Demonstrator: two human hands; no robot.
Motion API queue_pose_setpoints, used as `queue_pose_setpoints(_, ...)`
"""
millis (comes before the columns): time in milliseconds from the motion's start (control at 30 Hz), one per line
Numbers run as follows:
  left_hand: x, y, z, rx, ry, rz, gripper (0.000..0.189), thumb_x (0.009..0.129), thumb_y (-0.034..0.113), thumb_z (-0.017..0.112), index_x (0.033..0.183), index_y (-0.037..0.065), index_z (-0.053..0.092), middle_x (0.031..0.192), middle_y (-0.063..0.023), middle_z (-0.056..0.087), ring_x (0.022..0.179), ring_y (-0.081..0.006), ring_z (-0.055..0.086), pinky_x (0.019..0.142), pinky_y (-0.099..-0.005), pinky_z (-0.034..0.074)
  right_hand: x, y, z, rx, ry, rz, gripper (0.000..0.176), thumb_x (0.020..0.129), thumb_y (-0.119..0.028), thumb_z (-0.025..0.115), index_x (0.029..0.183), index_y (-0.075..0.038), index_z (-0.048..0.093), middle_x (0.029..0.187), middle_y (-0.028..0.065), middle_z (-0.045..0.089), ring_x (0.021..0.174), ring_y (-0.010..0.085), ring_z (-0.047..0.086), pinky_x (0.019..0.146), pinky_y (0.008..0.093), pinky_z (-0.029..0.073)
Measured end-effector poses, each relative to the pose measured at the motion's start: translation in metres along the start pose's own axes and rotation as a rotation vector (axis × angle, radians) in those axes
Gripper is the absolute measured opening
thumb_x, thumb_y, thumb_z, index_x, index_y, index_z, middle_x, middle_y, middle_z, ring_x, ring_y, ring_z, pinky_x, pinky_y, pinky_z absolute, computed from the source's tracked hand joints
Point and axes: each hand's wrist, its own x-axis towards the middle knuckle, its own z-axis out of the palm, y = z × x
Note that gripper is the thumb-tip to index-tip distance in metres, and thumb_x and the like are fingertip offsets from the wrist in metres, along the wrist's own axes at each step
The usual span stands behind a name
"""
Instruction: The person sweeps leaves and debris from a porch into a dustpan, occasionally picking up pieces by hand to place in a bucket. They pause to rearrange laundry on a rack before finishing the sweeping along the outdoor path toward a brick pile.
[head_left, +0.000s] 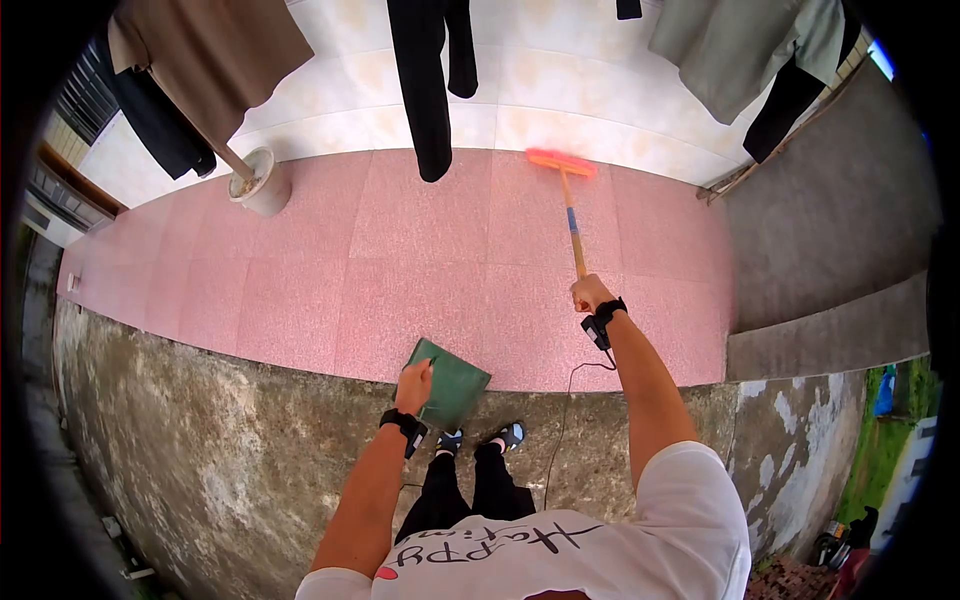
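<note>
My right hand is wrapped round the wooden handle of a broom. Its bright orange-pink head, slightly blurred, rests at the foot of the white wall on the pink tiled floor. In my left hand is a green dustpan, held close to the tile edge in front of my feet. The fingers of that hand are closed at the dustpan's near side, and the grip itself is partly hidden. A black device is strapped to each wrist, with a cable hanging from the right one.
A whitish bucket with a pole in it stands against the wall at left. Trousers and other clothes hang overhead. A grey wall bounds the right side. The pink tiles end at mottled concrete under my feet.
</note>
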Motion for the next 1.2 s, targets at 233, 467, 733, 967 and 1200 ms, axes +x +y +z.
queue_pose_setpoints(233,0.012,-0.004,0.004,-0.056,-0.091,-0.016,0.015,0.081,0.011,0.049,0.077,-0.002,0.050,0.055,-0.0189,0.041,0.049,-0.0330,0.041,0.046,-0.0389,0.032,-0.139,0.055,-0.003,-0.293,-0.127,0.272,0.005,0.077,-0.003,0.040,0.077,-0.001,0.035,0.050,0.0084,0.039,0.033,0.0167,0.038,0.027,0.0278,0.025)
queue_pose_setpoints(467,0.031,-0.013,0.016,-0.101,-0.111,0.053,0.026,0.082,0.011,0.047,0.062,0.000,0.036,0.050,-0.0148,0.035,0.044,-0.0278,0.034,0.044,-0.0367,0.028,-0.385,0.183,-0.030,-0.285,-0.162,0.422,0.004,0.077,-0.006,0.045,0.078,-0.005,0.041,0.049,0.0030,0.037,0.036,0.0135,0.039,0.030,0.0291,0.027)
queue_pose_setpoints(733,0.046,-0.006,0.023,-0.092,-0.100,0.042,0.015,0.074,0.011,0.048,0.062,0.002,0.046,0.058,-0.0165,0.050,0.054,-0.0320,0.052,0.049,-0.0389,0.039,-0.462,0.181,-0.002,-0.476,-0.029,0.577,0.011,0.075,-0.011,0.051,0.080,-0.002,0.049,0.052,0.0059,0.043,0.043,0.0158,0.045,0.039,0.0311,0.034)
queue_pose_setpoints(967,0.042,-0.008,0.021,-0.141,-0.172,-0.042,0.016,0.077,0.012,0.048,0.065,0.002,0.049,0.055,-0.0140,0.053,0.051,-0.0242,0.057,0.048,-0.0367,0.044,-0.437,0.160,0.026,-0.520,-0.032,0.460,0.016,0.074,-0.014,0.053,0.079,0.000,0.053,0.055,0.0093,0.050,0.048,0.0180,0.051,0.045,0.0333,0.039)
queue_pose_setpoints(1200,0.029,0.010,-0.006,-0.260,-0.387,-0.312,0.020,0.083,0.010,0.045,0.065,0.002,0.045,0.057,-0.0104,0.052,0.050,-0.0184,0.054,0.049,-0.0313,0.045,-0.349,0.134,0.070,-0.629,-0.063,0.139,0.022,0.073,-0.018,0.056,0.078,0.003,0.057,0.059,0.0127,0.056,0.053,0.0203,0.057,0.050,0.0355,0.043)
